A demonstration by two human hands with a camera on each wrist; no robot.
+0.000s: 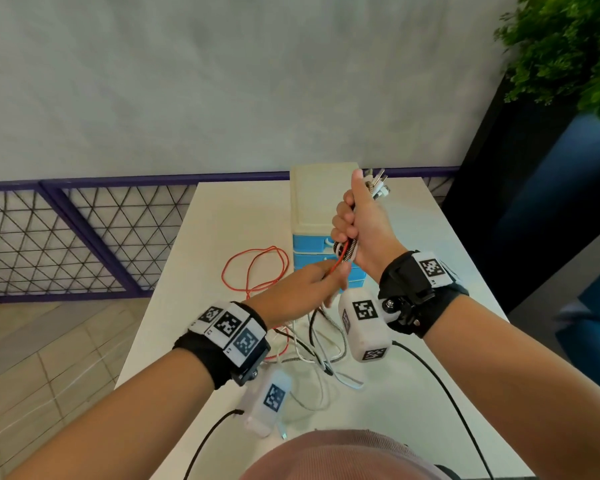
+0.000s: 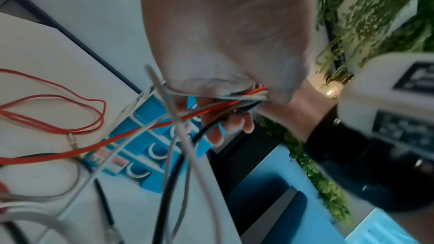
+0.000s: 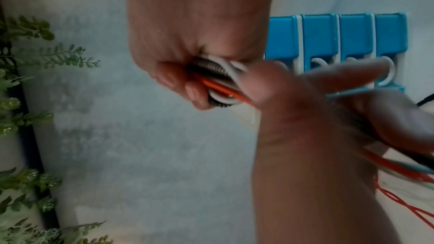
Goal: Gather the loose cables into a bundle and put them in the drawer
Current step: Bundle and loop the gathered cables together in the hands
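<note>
A person's right hand [image 1: 359, 223] was clenched in a fist around a bundle of cables [image 1: 346, 250], held upright above a white table [image 1: 423, 375], directly in front of a small drawer unit [image 1: 321, 202] with blue drawers. Connector ends [image 1: 380, 187] stuck out of the fist's top. Just below, the left hand [image 1: 302, 294] pinched the trailing strands. The red cable [image 1: 253, 268] looped on the table left of the drawer unit; white and black strands lay tangled nearer the person.

red cable [image 1: 253, 268]: smooth plastic | braided cable [image 1: 350, 249]: metallic weave | drawer unit [image 1: 317, 216]: glossy plastic
</note>
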